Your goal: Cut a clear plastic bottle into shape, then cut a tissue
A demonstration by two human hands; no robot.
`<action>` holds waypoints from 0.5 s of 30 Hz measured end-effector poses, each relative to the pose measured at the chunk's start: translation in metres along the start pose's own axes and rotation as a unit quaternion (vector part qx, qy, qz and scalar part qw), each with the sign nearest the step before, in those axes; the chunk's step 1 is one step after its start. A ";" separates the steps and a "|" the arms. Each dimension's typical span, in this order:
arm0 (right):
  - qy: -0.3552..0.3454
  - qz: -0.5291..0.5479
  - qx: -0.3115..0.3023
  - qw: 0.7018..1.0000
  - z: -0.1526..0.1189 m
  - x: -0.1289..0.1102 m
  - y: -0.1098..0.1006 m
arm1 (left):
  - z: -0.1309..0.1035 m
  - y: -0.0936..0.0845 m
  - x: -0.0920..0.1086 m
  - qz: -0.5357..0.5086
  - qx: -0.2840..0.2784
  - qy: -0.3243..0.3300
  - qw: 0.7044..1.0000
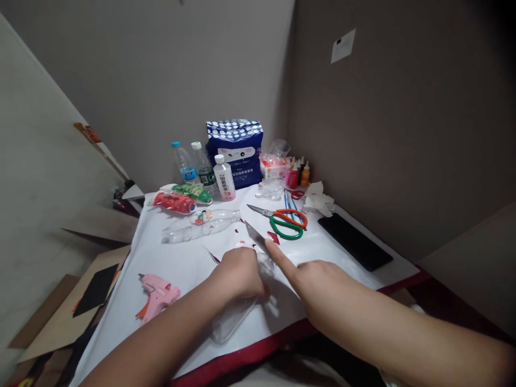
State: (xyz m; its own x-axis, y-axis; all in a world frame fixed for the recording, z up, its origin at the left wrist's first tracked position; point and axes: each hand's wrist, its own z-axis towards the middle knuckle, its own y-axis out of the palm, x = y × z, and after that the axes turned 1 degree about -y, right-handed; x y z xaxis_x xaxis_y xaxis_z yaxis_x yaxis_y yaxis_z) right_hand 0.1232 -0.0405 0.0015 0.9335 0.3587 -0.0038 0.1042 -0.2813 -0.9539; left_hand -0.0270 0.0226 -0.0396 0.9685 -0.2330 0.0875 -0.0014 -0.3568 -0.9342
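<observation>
A clear plastic bottle (236,321) lies near the table's front edge, with my left hand (242,270) closed around its middle. My right hand (312,279) grips a knife, its index finger stretched along the back of the blade (255,235). The blade points up and left, above the bottle's far end. How the edge meets the plastic cannot be made out. Beyond my hands are scissors (278,219) with orange and green handles, small dark red scraps (273,237) and another clear bottle (201,226) lying on its side.
On the white-covered table (189,301) are a pink glue gun (158,294) at left and a black phone (355,242) at right. Upright bottles (224,180), a blue bag (237,153), small paint bottles (296,173), crumpled tissue (319,200) and red and green crushed packs (174,202) stand or lie at the back.
</observation>
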 end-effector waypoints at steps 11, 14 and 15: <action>-0.019 -0.013 0.025 0.999 0.012 -0.004 -0.009 | -0.001 -0.005 0.004 0.015 0.020 0.006 1.000; 0.001 0.006 -0.005 1.000 -0.014 0.005 0.005 | -0.002 -0.001 0.003 0.011 0.017 0.006 1.000; 0.008 0.015 -0.013 1.000 -0.019 0.006 0.008 | -0.003 -0.001 0.003 0.007 0.016 0.007 1.000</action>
State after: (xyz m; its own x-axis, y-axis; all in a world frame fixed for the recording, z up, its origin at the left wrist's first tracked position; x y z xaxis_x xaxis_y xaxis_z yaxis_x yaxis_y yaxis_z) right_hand 0.1356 -0.0573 -0.0004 0.9415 0.3359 -0.0271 0.0853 -0.3154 -0.9451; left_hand -0.0249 0.0198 -0.0377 0.9651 -0.2502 0.0781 -0.0074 -0.3240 -0.9460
